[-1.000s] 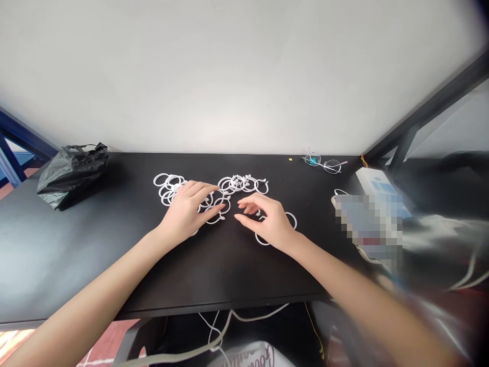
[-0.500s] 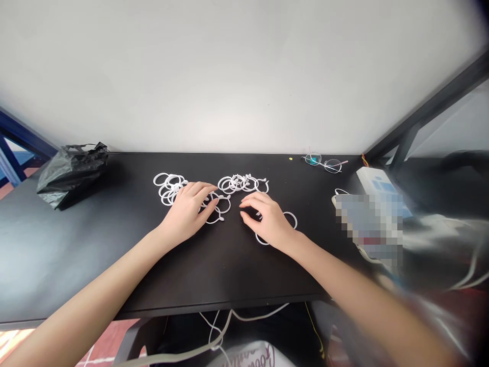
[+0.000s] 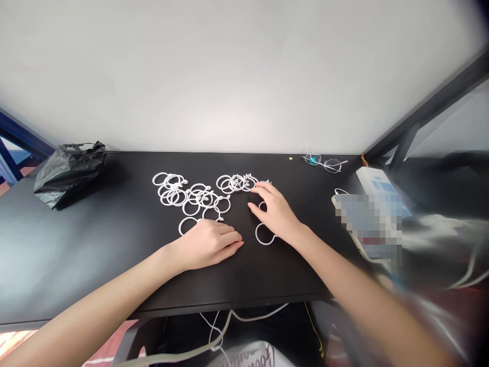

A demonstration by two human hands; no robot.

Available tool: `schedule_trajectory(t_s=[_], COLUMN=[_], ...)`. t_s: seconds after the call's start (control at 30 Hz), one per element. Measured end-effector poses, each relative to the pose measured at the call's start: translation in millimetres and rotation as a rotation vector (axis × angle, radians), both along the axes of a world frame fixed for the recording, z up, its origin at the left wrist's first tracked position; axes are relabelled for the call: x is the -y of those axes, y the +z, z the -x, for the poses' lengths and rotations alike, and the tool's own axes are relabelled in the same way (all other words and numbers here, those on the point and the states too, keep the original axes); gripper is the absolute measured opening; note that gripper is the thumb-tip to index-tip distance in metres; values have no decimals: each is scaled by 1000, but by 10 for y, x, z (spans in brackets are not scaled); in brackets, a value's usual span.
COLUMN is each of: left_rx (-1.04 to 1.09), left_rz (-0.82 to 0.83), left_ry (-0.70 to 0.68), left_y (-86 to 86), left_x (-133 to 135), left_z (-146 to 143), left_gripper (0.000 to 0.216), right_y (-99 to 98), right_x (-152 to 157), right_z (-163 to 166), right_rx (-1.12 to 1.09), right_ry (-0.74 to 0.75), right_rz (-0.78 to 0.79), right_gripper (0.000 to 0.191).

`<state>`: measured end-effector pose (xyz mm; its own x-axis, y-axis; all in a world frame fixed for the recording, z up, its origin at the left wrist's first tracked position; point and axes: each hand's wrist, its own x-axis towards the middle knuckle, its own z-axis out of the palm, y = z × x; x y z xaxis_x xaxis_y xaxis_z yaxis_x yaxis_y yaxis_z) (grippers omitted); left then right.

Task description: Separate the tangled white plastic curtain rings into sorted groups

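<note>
The left hand (image 3: pixel 211 245) is nearest, palm down, fingers together; I cannot tell whether it grips anything. One white ring (image 3: pixel 265 244) lies just beside the right hand (image 3: pixel 278 213), whose thumb and fingers are parted. Beyond the left hand spreads a loose ring pile (image 3: pixel 206 198); farther, a ring cluster (image 3: pixel 237 182) reaches the right fingertips.

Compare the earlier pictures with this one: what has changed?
The left hand has moved rightward and toward the front of the desk, uncovering white rings. The right hand has reached farther back, now beside the back cluster. The glasses stayed put.
</note>
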<state>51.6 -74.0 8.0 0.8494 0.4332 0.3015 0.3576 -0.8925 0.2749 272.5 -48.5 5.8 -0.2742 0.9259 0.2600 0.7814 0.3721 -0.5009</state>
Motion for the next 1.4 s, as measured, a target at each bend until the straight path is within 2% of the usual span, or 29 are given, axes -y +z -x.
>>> schedule_trajectory(t_s=[0.13, 0.33, 0.47, 0.77, 0.9, 1.0, 1.07, 1.13, 1.23, 1.4], left_rx=[3, 39, 131, 331, 445, 555, 602, 610, 620, 635], left_rz=[-34, -96, -53, 424, 711, 988, 1114, 1173, 1170, 1115], left_ry=[22, 66, 115, 296, 399, 364, 293, 230, 191, 183], left_y=[5, 49, 48, 111, 143, 161, 172, 176, 163, 133], left_x=[-14, -31, -17, -61, -87, -101, -107, -110, -113, -124], left_z=[13, 15, 11, 41, 37, 27, 21, 18, 15, 18], left_gripper=[28, 30, 25, 16, 23, 40, 45, 42, 36, 35], right_y=[-5, -33, 2, 88, 148, 172, 158, 127, 91, 132], right_x=[-35, -59, -51, -18, 50, 144, 209, 260, 295, 294], right_z=[-33, -47, -36, -9, 35, 97, 148, 196, 246, 250], right_rx=[-115, -139, -166, -277, -315, -409, -454, -484, -494, -534], right_ry=[25, 41, 38, 16, 28, 208, 374, 483, 553, 500], right_rz=[21, 6, -7, -171, -352, -511, -530, -500, -442, -386], right_gripper=[26, 23, 22, 17, 18, 19, 20, 21, 21, 18])
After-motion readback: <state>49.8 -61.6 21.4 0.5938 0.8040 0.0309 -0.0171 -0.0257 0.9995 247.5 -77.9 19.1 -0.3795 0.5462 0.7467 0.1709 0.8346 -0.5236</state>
